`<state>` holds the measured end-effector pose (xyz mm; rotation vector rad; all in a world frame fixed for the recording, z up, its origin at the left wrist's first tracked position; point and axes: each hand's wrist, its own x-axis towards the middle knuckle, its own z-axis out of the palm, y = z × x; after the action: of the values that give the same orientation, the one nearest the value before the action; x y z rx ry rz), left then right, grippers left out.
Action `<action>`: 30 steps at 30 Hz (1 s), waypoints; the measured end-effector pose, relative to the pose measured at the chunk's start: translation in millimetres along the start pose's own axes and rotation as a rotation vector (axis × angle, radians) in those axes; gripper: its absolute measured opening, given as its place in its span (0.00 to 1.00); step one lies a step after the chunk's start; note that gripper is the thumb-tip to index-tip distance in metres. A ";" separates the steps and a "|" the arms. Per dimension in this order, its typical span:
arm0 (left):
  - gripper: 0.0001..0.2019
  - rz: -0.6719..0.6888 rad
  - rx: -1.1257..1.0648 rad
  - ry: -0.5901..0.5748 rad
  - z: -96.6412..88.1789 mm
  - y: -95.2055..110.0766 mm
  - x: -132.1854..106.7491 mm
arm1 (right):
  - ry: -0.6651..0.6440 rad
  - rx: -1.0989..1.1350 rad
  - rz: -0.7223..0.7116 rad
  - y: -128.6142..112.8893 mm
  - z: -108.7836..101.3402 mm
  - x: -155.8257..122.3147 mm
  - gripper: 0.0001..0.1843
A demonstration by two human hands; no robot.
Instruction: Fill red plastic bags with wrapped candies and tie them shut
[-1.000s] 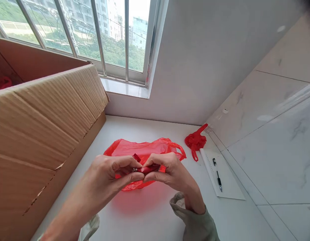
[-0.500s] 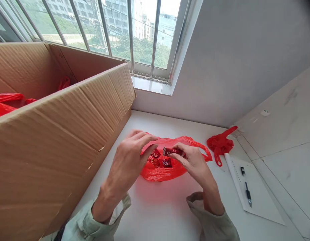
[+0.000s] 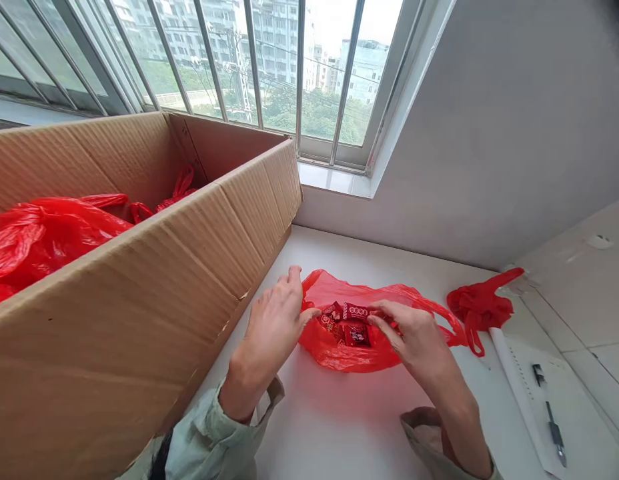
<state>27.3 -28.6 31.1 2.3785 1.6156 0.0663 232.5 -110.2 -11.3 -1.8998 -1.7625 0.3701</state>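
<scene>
A red plastic bag (image 3: pixel 349 357) lies on the white counter with several small red wrapped candies (image 3: pixel 353 331) on it. My left hand (image 3: pixel 274 327) hovers at the bag's left edge, fingers loosely spread, nothing in it. My right hand (image 3: pixel 414 337) pinches one red candy packet (image 3: pixel 355 311) at its fingertips, just above the other candies. Both sleeves are pale green.
A large open cardboard box (image 3: pixel 189 247) stands at the left, holding red plastic bags (image 3: pixel 49 233). A crumpled red bag (image 3: pixel 479 308) lies at the right near a white sheet (image 3: pixel 529 393) with a pen (image 3: pixel 552 417). A barred window is behind; a tiled wall rises at right.
My hands have come apart: the left let go and drew left, the right keeps one candy packet. The view swung left, showing more of the box's inside.
</scene>
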 end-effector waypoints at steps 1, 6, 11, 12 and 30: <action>0.23 0.021 -0.027 0.036 -0.8 0.1 0.1 | 0.091 -0.014 -0.047 -1.2 -7.6 -3.9 0.12; 0.07 0.267 -0.148 0.251 -4.1 5.5 -4.2 | 0.526 -0.334 -0.062 7.0 -34.0 -17.0 0.12; 0.02 0.112 0.094 -0.054 6.9 22.8 -5.0 | 0.332 -0.440 0.144 25.3 -32.2 -19.2 0.25; 0.04 0.066 0.149 -0.104 10.0 24.8 -3.3 | 0.269 -0.438 0.178 26.3 -31.8 -19.1 0.26; 0.13 0.026 0.338 -0.137 -0.9 -3.5 -3.9 | 0.275 0.575 0.244 29.6 -67.2 -32.1 0.22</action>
<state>22.5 -30.7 31.6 2.5806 1.6392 -0.3869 289.2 -154.7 23.6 -1.6447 -1.0953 0.5973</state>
